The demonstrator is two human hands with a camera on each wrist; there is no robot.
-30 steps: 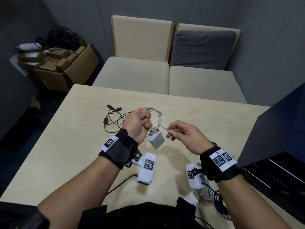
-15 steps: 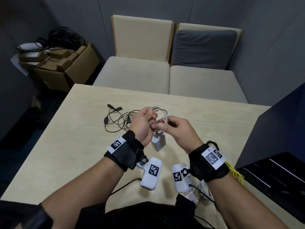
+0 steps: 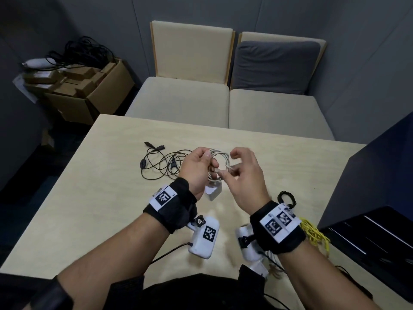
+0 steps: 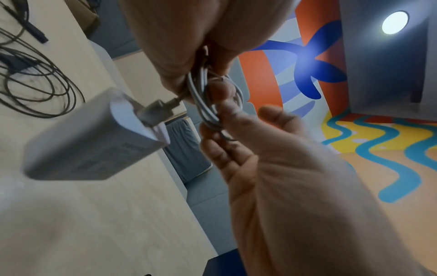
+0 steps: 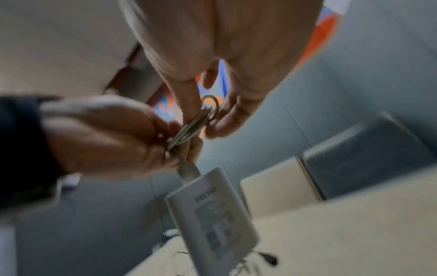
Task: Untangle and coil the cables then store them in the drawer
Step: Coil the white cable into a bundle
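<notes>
Both hands are now together above the worktop [image 3: 93,198]. One second ago the right hand [image 3: 243,175] was apart and pulled the loose end of the white cable [image 3: 220,156] to the side; now it has come to the coil and pinches this end against the loops with thumb and forefinger, other fingers spread. The left hand [image 3: 196,168] keeps its fingers closed around the coil, as before.

The head view shows the coil as some round loops between the hands, and the white charger [image 3: 213,191] mostly hidden under the left hand. The left wrist view shows the charger [image 4: 94,138] hanging free in the air from its plug, a little blurred, and the loops [image 4: 203,104] pressed together under the fingers. The right wrist view is blurred, but a printed label on the charger [image 5: 212,220] is seen there.

The black cable [image 3: 165,164] lies loose on the worktop, left of the hands. A small black coil [image 3: 287,198] and a yellow cable [image 3: 315,236] lie near the right wrist.
</notes>
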